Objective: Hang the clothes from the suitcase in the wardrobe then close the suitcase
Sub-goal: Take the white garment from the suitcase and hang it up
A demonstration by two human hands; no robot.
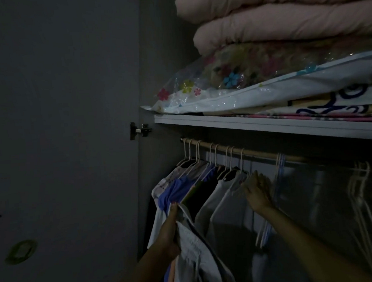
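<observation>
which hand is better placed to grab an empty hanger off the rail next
Right. The right hand is open beside the empty hangers under the rail, while the left hand grips a white garment.

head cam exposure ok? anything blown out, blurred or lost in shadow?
Head view: badly underexposed; only the pink duvets and floral bag are well lit, with glare on the plastic. Hanging clothes dim, right hand soft, empty hangers faint. Wide-angle bends the shelf edge.
</observation>
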